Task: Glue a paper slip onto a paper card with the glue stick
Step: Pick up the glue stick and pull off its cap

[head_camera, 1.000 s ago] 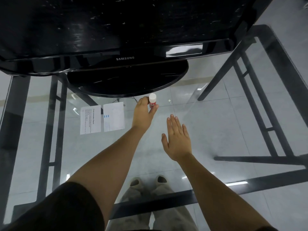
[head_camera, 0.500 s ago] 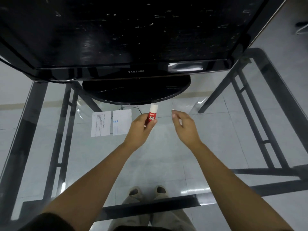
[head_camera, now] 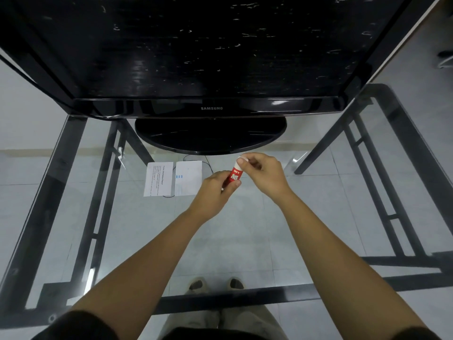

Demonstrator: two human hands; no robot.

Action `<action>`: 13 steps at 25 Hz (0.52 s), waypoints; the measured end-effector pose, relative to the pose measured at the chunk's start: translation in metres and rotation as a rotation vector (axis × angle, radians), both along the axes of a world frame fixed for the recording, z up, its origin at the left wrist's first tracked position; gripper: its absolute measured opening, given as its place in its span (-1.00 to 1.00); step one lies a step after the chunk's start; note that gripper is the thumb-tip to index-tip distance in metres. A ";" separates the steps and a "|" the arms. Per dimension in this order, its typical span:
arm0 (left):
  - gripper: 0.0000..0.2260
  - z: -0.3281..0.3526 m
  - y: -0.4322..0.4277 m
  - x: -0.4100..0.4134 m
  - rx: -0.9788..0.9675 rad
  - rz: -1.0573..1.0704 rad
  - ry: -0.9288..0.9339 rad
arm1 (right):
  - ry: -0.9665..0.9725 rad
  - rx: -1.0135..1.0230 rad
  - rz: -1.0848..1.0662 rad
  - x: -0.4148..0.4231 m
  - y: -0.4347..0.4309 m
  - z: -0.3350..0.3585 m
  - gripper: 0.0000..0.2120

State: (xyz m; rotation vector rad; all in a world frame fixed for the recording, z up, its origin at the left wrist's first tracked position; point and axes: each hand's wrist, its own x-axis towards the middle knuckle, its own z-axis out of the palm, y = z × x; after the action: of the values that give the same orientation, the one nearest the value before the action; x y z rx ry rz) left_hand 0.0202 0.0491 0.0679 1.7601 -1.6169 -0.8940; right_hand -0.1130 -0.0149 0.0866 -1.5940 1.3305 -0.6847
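A red glue stick (head_camera: 234, 176) with a white cap is held above the glass table. My left hand (head_camera: 215, 190) grips its red body from below. My right hand (head_camera: 263, 174) pinches the white cap at the top between thumb and fingers. To the left of my hands two papers lie flat on the glass side by side: a white sheet with printed text (head_camera: 158, 179) and a plain white piece with small blue marks (head_camera: 188, 177). I cannot tell which is the slip and which the card.
A black Samsung monitor (head_camera: 210, 69) stands at the back, its round base (head_camera: 210, 136) just behind my hands. The glass table top (head_camera: 245, 229) rests on a black metal frame (head_camera: 382, 192). A thin black cable (head_camera: 208, 165) runs beneath the papers.
My left hand lifted the glue stick off the glass and brought it nearer. My right hand moved in from the right and closed on the cap.
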 end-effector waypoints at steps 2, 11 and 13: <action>-0.73 0.000 0.002 0.002 0.010 0.005 0.009 | -0.043 -0.005 -0.057 0.001 -0.003 0.008 -0.78; -0.70 -0.016 0.023 0.014 0.101 0.055 0.017 | 0.023 -0.077 -0.111 -0.017 -0.025 -0.017 -0.68; -0.69 -0.015 0.021 0.015 0.088 0.070 0.020 | 0.082 -0.027 -0.118 -0.018 -0.022 -0.045 -0.66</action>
State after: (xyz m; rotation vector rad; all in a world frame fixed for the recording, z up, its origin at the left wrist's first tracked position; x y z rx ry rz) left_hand 0.0355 0.0698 0.0532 1.8498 -1.5150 -0.9591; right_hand -0.1312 -0.0372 0.0414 -1.5893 1.4905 -0.7174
